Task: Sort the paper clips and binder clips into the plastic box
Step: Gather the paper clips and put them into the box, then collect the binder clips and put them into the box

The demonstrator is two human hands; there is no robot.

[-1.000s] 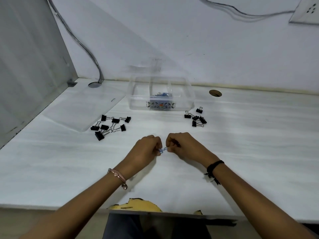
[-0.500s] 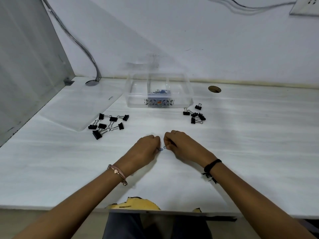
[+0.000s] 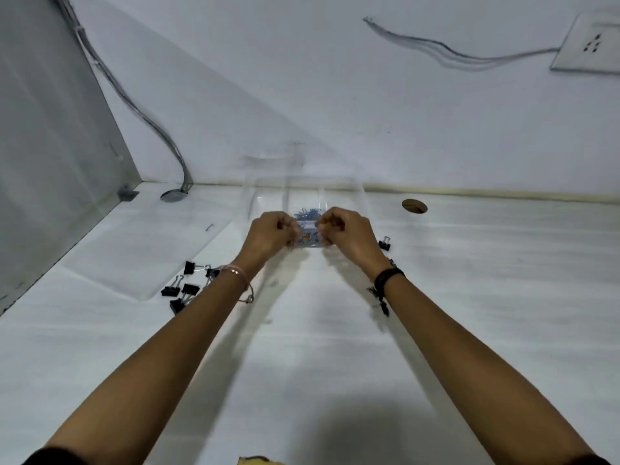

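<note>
The clear plastic box (image 3: 359,196) stands at the back of the white desk, with a heap of blue paper clips (image 3: 310,212) in its middle compartment. My left hand (image 3: 271,236) and my right hand (image 3: 349,236) are both stretched out to the box's front wall, a small gap between them. Each has its fingers pinched shut. The little blue paper clip they carried is too blurred to make out. Several black binder clips (image 3: 186,290) lie left of my left forearm. One binder clip (image 3: 385,244) shows just right of my right hand.
The box's clear lid (image 3: 151,250) lies flat to the left of the box. A grey partition (image 3: 50,146) walls off the left side. A cable grommet (image 3: 173,195) and a round desk hole (image 3: 414,206) sit along the back edge by the wall.
Both hands have moved forward from the middle of the desk to the front of the box and drawn slightly apart. My head has tilted up.
</note>
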